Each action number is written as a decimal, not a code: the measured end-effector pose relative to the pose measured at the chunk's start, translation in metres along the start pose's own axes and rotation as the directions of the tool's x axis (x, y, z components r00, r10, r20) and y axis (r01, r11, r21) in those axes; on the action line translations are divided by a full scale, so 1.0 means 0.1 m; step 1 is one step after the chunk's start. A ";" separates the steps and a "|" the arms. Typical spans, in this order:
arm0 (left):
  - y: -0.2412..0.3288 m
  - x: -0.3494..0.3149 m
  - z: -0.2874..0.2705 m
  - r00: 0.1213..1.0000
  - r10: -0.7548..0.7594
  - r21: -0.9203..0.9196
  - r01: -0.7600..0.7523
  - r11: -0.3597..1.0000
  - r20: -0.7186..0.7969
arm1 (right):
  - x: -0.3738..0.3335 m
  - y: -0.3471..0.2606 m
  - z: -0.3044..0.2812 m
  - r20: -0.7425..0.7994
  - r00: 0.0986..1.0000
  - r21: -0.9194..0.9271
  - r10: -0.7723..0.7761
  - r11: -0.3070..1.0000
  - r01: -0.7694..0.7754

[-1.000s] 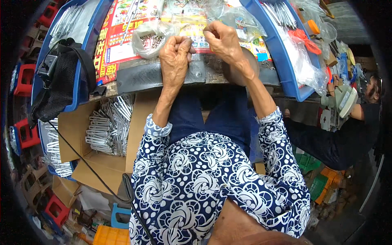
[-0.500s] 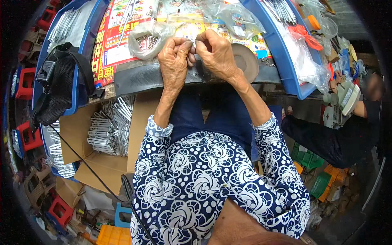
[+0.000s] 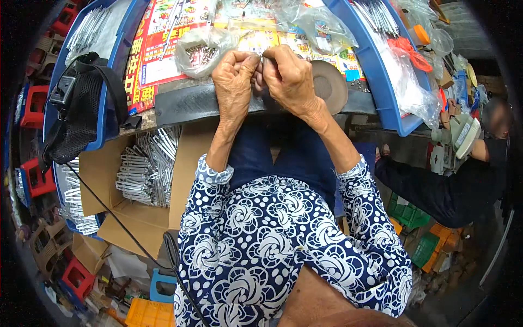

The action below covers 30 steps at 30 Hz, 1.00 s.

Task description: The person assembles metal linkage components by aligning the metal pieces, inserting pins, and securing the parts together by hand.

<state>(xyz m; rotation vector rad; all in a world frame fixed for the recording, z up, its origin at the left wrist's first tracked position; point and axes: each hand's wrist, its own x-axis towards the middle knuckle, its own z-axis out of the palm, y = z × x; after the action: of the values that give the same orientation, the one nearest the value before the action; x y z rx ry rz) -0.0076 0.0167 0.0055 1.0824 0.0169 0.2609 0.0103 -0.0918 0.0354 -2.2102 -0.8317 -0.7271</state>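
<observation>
My left hand (image 3: 235, 82) and my right hand (image 3: 287, 79) meet over the near edge of the workbench, fingertips pinched close together. Whatever sits between the fingers is too small and too covered to name. Just beyond my left hand lies a clear plastic bag (image 3: 188, 64) of small brownish metal parts (image 3: 201, 53). A round brown disc (image 3: 330, 87) rests at the bench edge beside my right hand. Under both wrists runs a dark strip (image 3: 185, 104) along the bench edge.
Blue trays (image 3: 400, 117) with thin metal rods (image 3: 376, 19) flank the printed sheets (image 3: 158, 57). A black mesh bag (image 3: 73, 114) hangs over the left tray. Below it stands a cardboard box (image 3: 139, 218) of bent metal pieces (image 3: 144, 174). Another person (image 3: 452, 180) sits at the right.
Both hands stay together at nearly the same place. My right hand has turned slightly and its fingers have curled in more. The whole view has shifted a little.
</observation>
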 end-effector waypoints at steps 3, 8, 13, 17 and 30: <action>-0.01 -0.01 -0.01 0.998 -0.065 -0.127 0.064 0.990 -0.010 | 0.00 -0.06 0.01 -0.010 1.000 0.034 0.012 0.999 -0.012; -0.01 -0.06 -0.01 0.976 -0.213 -0.284 0.193 0.939 -0.040 | -0.02 -0.08 0.04 -0.021 0.999 0.085 0.040 0.996 -0.039; 0.04 -0.05 -0.02 0.933 -0.359 -0.435 0.323 0.840 0.000 | -0.05 -0.06 0.05 0.015 0.997 0.149 0.074 0.986 -0.075; 0.08 -0.04 -0.04 0.881 -0.473 -0.508 0.414 0.755 0.014 | -0.04 -0.06 0.03 0.022 0.999 0.123 0.048 0.991 -0.050; 0.16 0.07 -0.12 0.865 -0.484 -0.346 0.498 0.795 0.131 | -0.03 0.00 0.00 0.121 0.986 0.158 0.115 0.978 -0.134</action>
<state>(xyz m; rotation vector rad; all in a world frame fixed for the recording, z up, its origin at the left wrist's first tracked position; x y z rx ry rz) -0.0062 0.0352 0.0147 0.6697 0.2094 -0.2257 0.0080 -0.0931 0.0334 -2.1458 -0.7704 -0.4605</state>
